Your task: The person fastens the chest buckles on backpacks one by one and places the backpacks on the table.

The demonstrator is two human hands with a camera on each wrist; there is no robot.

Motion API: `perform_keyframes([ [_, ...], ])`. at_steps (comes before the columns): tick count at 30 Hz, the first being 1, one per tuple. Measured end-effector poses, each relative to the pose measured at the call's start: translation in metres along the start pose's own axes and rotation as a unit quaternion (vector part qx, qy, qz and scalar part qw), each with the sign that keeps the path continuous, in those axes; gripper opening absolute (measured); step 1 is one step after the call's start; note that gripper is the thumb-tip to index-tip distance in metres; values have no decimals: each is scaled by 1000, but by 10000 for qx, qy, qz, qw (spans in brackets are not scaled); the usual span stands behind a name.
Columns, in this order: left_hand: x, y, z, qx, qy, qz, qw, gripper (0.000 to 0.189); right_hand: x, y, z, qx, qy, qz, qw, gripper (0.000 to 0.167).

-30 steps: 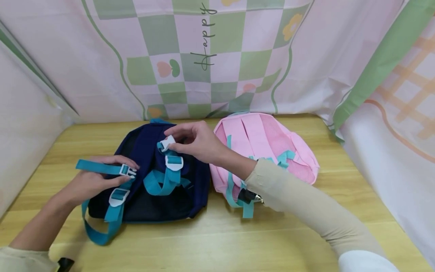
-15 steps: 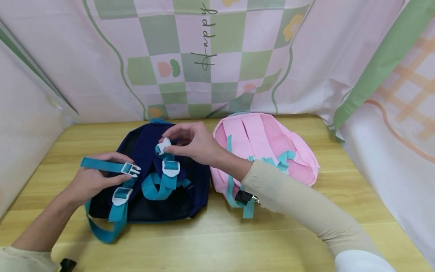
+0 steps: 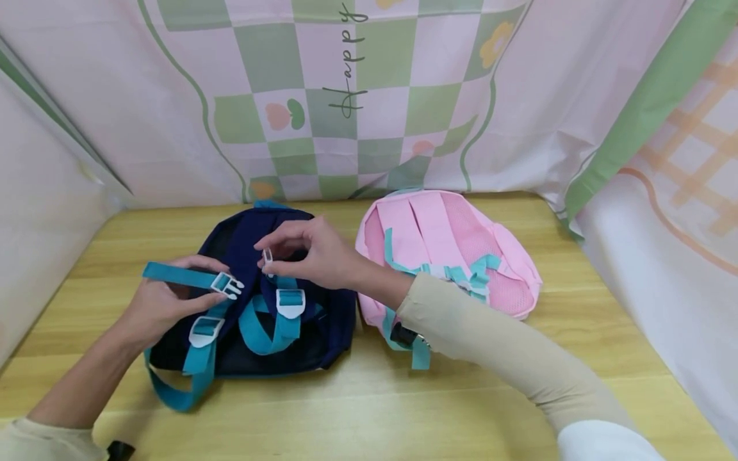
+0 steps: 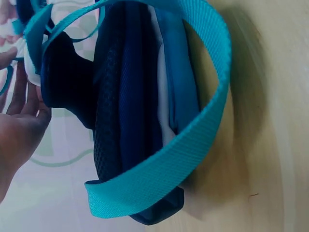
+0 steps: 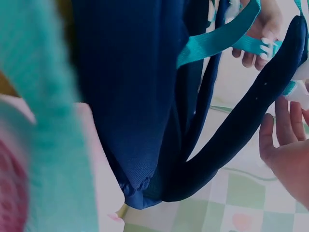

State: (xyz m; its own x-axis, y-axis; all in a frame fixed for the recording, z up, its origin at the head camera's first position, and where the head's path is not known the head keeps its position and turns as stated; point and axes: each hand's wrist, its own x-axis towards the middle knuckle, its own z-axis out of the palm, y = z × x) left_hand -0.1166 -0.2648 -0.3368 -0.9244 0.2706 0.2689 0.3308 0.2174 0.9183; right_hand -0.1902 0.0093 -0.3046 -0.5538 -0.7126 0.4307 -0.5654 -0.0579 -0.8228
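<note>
A navy backpack (image 3: 325,339) with teal straps lies on the table, its shoulder straps facing up. My left hand (image 3: 151,308) pinches the pronged half of a white plastic buckle (image 3: 227,285) between thumb and fingers, prongs pointing right. A teal strap end (image 3: 175,274) sticks out leftward from it. Just to the right, my right hand (image 3: 325,256) pinches the socket half of the buckle (image 3: 267,257), partly hidden by the fingers. The two halves are apart. In the right wrist view the white prongs (image 5: 265,48) show beyond a padded shoulder strap (image 5: 251,108).
A pink backpack (image 3: 398,221) with light teal straps lies right of the navy one, partly under the right forearm. White strap adjusters (image 3: 206,331) sit on the teal webbing. A patterned cloth (image 3: 383,57) hangs behind the wooden table (image 3: 369,416).
My right hand has moved left and slightly down with the socket half, turning it. The left hand shifted slightly right with the pronged half. The gap between the halves has narrowed.
</note>
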Motion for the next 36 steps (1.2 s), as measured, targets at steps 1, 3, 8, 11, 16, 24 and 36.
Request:
perform_keyframes([
  [1,0,0,1,-31,45,8,10000,31,0,0,1,-300,-68,21,9995,27],
  [3,0,0,2,15,145,-6,9999,31,0,0,4,-756,-191,121,9969,29],
  [8,0,2,6,731,365,-227,9964,25,-1,0,11,-1271,-363,539,9898,28],
  [11,-1,3,8,933,419,-336,9942,24,-2,0,14,-1351,-409,682,9876,24],
  [16,-1,2,11,938,480,-383,9937,24,-4,2,17,-1413,-514,712,9861,22],
  [24,-1,1,15,879,541,-432,9937,24,-8,5,23,-1484,-463,597,9860,22],
  [36,0,0,17,563,428,-494,9963,23,-6,6,27,-1481,-371,840,9847,19],
])
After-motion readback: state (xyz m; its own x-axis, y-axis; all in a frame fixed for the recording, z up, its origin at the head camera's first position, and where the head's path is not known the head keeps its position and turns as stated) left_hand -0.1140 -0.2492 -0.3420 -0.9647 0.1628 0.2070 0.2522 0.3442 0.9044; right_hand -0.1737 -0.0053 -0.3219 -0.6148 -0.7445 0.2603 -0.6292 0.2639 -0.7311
